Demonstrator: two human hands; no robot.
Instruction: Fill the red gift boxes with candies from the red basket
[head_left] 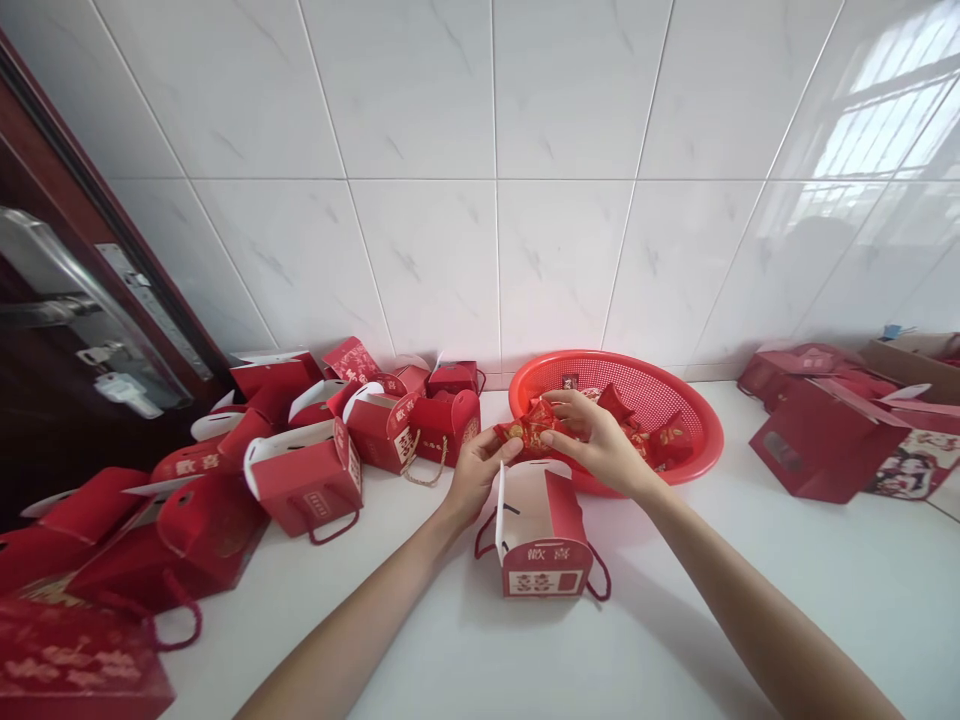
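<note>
My left hand (478, 470) pinches a red-wrapped candy with gold print (531, 428) at its left side. The fingers of my right hand (592, 437) close on the same candy from the right; whether it is one piece or more I cannot tell. Just below both hands stands a small red gift box (551, 550) with its top open, white inside and dark red cord handles. Behind my right hand a red plastic basket (709, 430) holds several red-wrapped candies (670, 437), partly hidden by the hand.
Several red gift boxes (307, 480) crowd the left of the white counter (420, 640), beside a dark door with a metal handle (67, 270). More red boxes (832, 440) and a cardboard box (907, 365) stand at the right. A tiled wall (420, 270) rises behind.
</note>
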